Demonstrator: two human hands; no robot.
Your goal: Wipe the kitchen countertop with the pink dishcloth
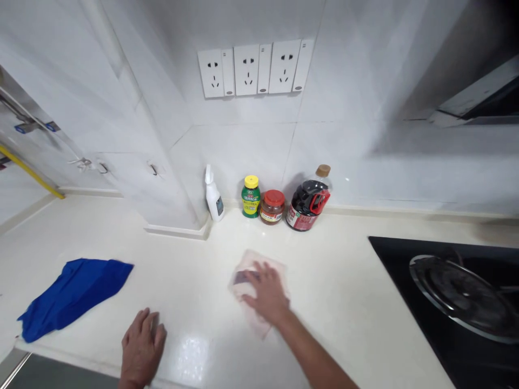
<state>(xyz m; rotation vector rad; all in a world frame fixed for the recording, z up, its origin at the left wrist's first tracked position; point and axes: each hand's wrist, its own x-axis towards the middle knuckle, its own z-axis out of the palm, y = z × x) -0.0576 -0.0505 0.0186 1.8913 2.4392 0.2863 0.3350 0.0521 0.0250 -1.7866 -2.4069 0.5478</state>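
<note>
Resting at the counter's front edge, bottom left of centre, the left hand [141, 343] has loosely bent fingers. Near the middle of the frame, the right hand [267, 294] lies with fingers spread on a pale pink cloth [247, 262], which is on the white counter [336, 302]. Smooth counter stretches from this cloth to the slanting edge of a black cooktop [425, 310] at right, and leftward to a crumpled blue cloth [77, 297]. Behind, along the wall, stand a white spray bottle [214, 200], a green yellow-capped container [251, 200], a red-lidded jar [271, 210] and a dark bottle with a red handle [306, 205]. The left palm is hidden; whether it holds anything, I cannot tell. Fingers cover part of a blurred dark patch on the pink cloth. The frame cuts off the cooktop and a dark fixture [482, 97], upper right; bottle labels are too small to read.
</note>
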